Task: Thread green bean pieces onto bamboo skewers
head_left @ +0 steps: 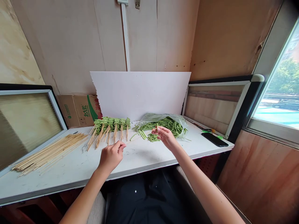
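Note:
My left hand (111,156) is closed on the blunt end of a thin bamboo skewer (134,141), which slants up to the right. Between the fingertips of my right hand (165,137) is a short piece of green bean (157,125), at the skewer's far end; whether the tip has pierced it I cannot tell. Just behind that hand lie a small heap of cut bean ends (153,137) and long green beans (171,125) in a clear plastic bag (149,117). Skewers threaded with bean pieces (112,122) are stacked left of the bag.
Many loose bamboo skewers (51,152) lie on the left of the white table (142,160). A cardboard box (79,109) and a white board (140,93) stand at the back. A black phone (215,139) rests near the right edge. Framed panels flank both sides.

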